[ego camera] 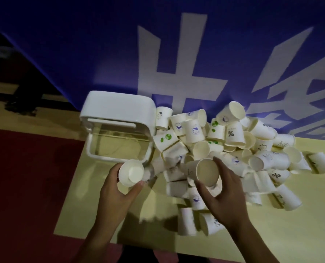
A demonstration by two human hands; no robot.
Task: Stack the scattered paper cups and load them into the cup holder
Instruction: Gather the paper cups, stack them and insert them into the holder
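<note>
1. Plainly, you were early in the stacking step: the table [93, 205] beneath both your hands carried nearly all the work undone.
2. The pile of loose cups [233, 141] spread beyond your right hand and out to its right. They lay on their sides and at every angle, and I could make out none nested.
3. The cup holder [118, 111] stood just beyond your left hand, and as far as its clear body showed, no cups were loaded.
4. Your left hand [118, 194] was curled round one cup [131, 173], its base turned towards you. Whether that was a single cup or a short stack could not be told.
5. Your right hand [228, 194] pinched a second cup [207, 172] between thumb and fingers, mouth facing you, right at the near edge of the pile.
6. The two held cups were apart, with a gap between your hands. The next move, I judged, called for turning one so that base met mouth, lining them up, then sliding them together with a light grip, since paper walls dent easily.
</note>
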